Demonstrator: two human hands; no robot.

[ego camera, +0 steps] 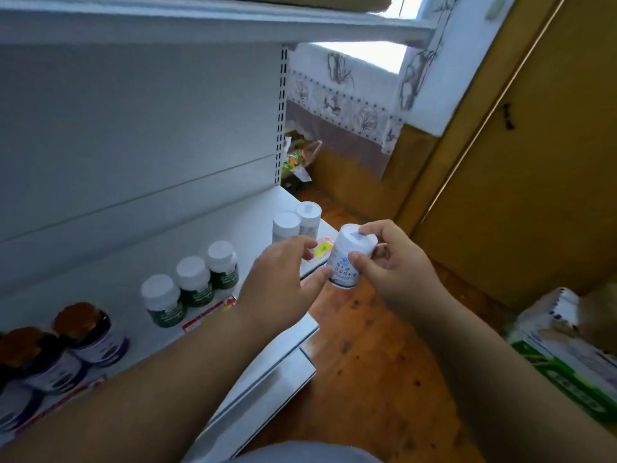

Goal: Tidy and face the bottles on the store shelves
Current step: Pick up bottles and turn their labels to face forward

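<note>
A small white bottle [347, 259] with blue print hangs in the air just off the right end of the white shelf [187, 248]. My right hand [390, 262] grips it, thumb on the label and fingers over the cap. My left hand [283, 279] pinches its lower edge with thumb and fingertips. On the shelf stand two white bottles [295, 222] at the right end, three green bottles with white caps [192, 282] in a row, and dark bottles with brown caps [60, 349] at the left.
An upper shelf [200, 25] juts out overhead. A lower shelf [267, 379] projects below my arms. A wooden floor [367, 362], a brown door [534, 162] and a green-and-white carton [567, 359] lie to the right. A curtain [344, 105] hangs behind the shelf.
</note>
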